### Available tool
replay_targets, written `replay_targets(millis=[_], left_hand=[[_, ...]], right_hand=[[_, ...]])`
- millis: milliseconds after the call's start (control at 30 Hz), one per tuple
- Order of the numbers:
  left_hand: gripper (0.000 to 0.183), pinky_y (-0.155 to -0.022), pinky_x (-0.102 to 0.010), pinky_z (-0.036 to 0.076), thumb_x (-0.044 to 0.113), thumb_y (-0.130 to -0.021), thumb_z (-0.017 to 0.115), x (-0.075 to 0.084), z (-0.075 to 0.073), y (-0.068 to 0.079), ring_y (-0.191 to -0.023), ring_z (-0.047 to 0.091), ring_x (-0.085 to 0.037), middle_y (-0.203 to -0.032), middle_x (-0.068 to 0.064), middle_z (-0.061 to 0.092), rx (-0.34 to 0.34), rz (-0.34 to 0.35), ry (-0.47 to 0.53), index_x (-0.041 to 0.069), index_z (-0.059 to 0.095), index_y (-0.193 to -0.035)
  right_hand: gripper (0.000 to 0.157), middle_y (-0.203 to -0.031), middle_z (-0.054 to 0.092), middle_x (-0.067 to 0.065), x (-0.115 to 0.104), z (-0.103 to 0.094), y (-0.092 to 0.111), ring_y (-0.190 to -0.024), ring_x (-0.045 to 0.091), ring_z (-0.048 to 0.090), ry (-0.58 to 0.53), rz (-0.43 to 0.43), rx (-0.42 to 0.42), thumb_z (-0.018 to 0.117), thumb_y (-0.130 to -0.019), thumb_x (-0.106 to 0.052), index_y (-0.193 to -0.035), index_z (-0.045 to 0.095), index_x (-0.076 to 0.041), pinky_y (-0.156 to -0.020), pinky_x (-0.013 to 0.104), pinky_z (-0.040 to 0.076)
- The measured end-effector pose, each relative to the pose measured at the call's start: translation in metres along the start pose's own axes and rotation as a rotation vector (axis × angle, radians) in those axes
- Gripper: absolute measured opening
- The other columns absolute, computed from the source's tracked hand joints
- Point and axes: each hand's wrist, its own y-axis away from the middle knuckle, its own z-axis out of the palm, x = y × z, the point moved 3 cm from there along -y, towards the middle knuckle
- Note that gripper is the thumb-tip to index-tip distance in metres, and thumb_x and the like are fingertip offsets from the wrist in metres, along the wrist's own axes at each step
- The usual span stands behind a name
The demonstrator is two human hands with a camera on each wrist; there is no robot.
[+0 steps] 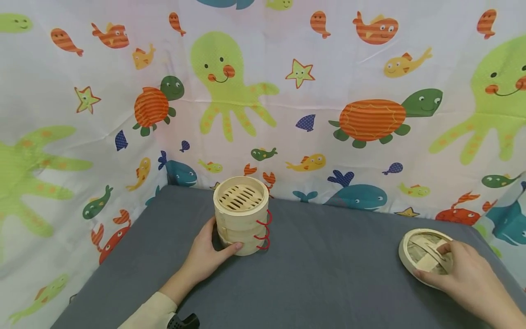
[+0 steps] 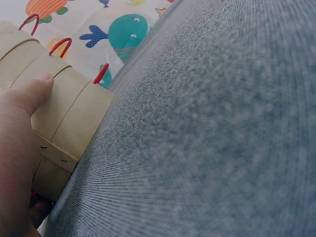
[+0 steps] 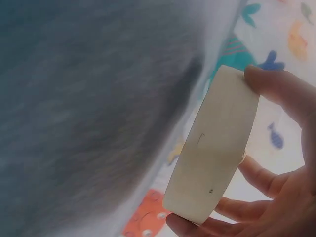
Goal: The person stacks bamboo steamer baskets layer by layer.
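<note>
A round stack of bamboo steamer baskets [image 1: 240, 226] stands near the back of the table, its slatted top tier uncovered. Red loops [image 1: 268, 218] stick out along its right side. My left hand [image 1: 205, 256] grips the stack low on its left, with the thumb [image 2: 37, 94] across the front wall and the other fingers mostly hidden behind. Far to the right, my right hand [image 1: 472, 276] holds the woven bamboo lid [image 1: 425, 251] by its rim, thumb on one edge and fingers over the top. In the right wrist view the lid [image 3: 212, 148] hangs tilted above the table.
A dark grey cloth [image 1: 328, 274] covers the table. White curtains [image 1: 263, 151] printed with sea animals rise along the back and both sides, close behind the stack. A dark band [image 1: 185, 321] sits at my left wrist.
</note>
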Motion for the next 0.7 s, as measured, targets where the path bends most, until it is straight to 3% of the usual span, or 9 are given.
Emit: replay_targets(millis=[167, 433, 700], left_hand=[[0.11, -0.12, -0.066, 0.039, 0.052, -0.089, 0.091, -0.001, -0.001, 0.0, -0.152, 0.045, -0.037, -0.165, -0.017, 0.045, -0.001, -0.01, -0.007, 0.006, 0.033, -0.17], [0.112, -0.121, -0.066, 0.037, 0.053, -0.089, 0.091, -0.001, 0.0, 0.001, -0.154, 0.043, -0.038, -0.166, -0.02, 0.043, -0.003, -0.007, 0.0, 0.006, 0.03, -0.171], [0.112, -0.121, -0.066, 0.037, 0.055, -0.089, 0.09, -0.001, -0.001, 0.001, -0.154, 0.042, -0.038, -0.167, -0.019, 0.043, 0.0, -0.004, 0.001, 0.006, 0.031, -0.171]], right_hand=[[0.079, -0.102, 0.064, 0.02, -0.028, -0.004, -0.004, -0.088, 0.038, 0.058, -0.04, -0.094, 0.074, 0.105, -0.066, -0.047, -0.108, 0.06, 0.002, -0.069, 0.044, 0.043], [0.076, -0.095, 0.062, 0.009, -0.069, -0.01, -0.018, -0.083, 0.031, 0.056, -0.095, -0.137, 0.068, 0.106, -0.065, -0.042, -0.109, 0.061, 0.001, -0.067, 0.041, 0.042], [0.077, -0.1, 0.064, 0.011, -0.107, -0.013, -0.03, -0.088, 0.029, 0.056, -0.167, -0.209, 0.03, 0.107, -0.065, -0.041, -0.11, 0.06, 0.0, -0.068, 0.034, 0.043]])
